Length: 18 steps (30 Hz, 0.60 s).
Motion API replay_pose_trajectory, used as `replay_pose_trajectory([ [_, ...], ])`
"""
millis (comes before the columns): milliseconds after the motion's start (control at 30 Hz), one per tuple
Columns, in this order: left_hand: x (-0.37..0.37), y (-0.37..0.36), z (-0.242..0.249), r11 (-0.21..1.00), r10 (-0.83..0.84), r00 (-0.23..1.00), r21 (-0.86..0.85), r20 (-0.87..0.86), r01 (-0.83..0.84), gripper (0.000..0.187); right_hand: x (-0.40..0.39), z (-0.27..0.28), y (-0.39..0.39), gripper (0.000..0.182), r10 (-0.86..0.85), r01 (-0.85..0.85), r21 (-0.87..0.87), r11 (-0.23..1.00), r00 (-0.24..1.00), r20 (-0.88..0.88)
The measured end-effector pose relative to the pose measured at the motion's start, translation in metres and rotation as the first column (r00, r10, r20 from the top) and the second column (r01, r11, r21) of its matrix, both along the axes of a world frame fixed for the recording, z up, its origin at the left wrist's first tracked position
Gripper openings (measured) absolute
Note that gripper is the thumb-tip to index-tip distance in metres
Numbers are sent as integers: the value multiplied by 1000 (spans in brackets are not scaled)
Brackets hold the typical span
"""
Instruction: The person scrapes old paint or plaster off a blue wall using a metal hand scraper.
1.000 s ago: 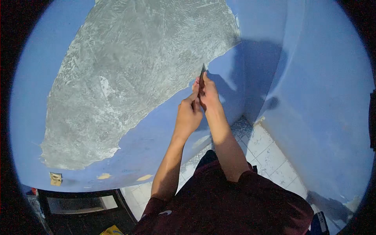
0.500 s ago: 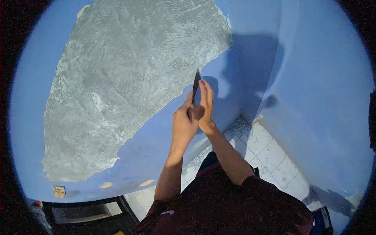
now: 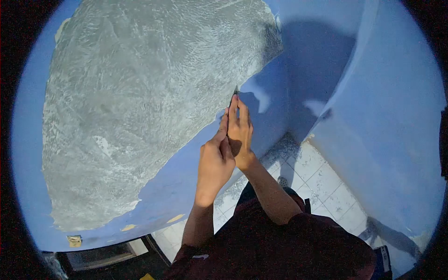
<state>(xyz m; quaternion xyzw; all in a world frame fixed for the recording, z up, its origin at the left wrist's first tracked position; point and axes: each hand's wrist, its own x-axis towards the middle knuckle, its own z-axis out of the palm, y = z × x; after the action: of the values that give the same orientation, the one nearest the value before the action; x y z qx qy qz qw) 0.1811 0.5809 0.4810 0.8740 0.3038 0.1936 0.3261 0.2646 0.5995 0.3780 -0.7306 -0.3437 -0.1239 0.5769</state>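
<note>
A dark, thin scraper blade [image 3: 235, 89] has its tip at the right edge of a rough grey patch [image 3: 126, 102] on the blue wall [image 3: 175, 170]. My left hand [image 3: 217, 151] is closed round the lower part of the tool, with a finger stretched along it. Beside it on the right, my right hand [image 3: 241, 133] presses its extended fingers against the blade. The handle is hidden within the hands.
Another blue wall [image 3: 382, 126] meets the first at a corner on the right. White floor tiles [image 3: 322, 182] lie below. At the lower left are a socket plate [image 3: 74, 241] and a dark-framed object [image 3: 102, 256].
The blade has turned more edge-on, with less of it showing. My right hand has moved closer over it, and the view has shifted slightly.
</note>
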Motion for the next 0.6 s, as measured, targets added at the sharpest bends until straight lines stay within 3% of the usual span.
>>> replay_pose_trajectory([
  [133, 2, -4, -12, 994, -10, 1000, 106, 11, 8, 56, 3, -9, 0, 58, -4, 7, 83, 997, 999, -33],
  [233, 11, -7, 0, 999, -24, 999, 24, 23, 23, 61, 6, -1, 3, 45, -91, 94, 145, 985, 995, -33],
  [300, 11, -12, 5, 1000, 21, 996, 17, -89, -20, 62, 5, -5, 3, 45, -99, 101, 151, 983, 995, -21],
  [400, 4, -15, -15, 995, 97, 991, 4, -87, -97, 63, 8, -17, 4, 52, -74, 67, 120, 991, 996, 54],
  [467, 6, -11, -14, 997, 55, 997, 49, -48, -52, 63, 12, -15, 6, 60, -47, 40, 71, 997, 993, 109],
  [500, 7, -11, -12, 997, 20, 1000, 80, -19, -19, 63, 10, -11, 4, 59, -27, 22, 107, 994, 999, 45],
  [600, 11, 2, 15, 997, -78, 992, -18, -98, 77, 62, 9, -3, -3, 58, 14, -9, 106, 994, 999, -43],
])
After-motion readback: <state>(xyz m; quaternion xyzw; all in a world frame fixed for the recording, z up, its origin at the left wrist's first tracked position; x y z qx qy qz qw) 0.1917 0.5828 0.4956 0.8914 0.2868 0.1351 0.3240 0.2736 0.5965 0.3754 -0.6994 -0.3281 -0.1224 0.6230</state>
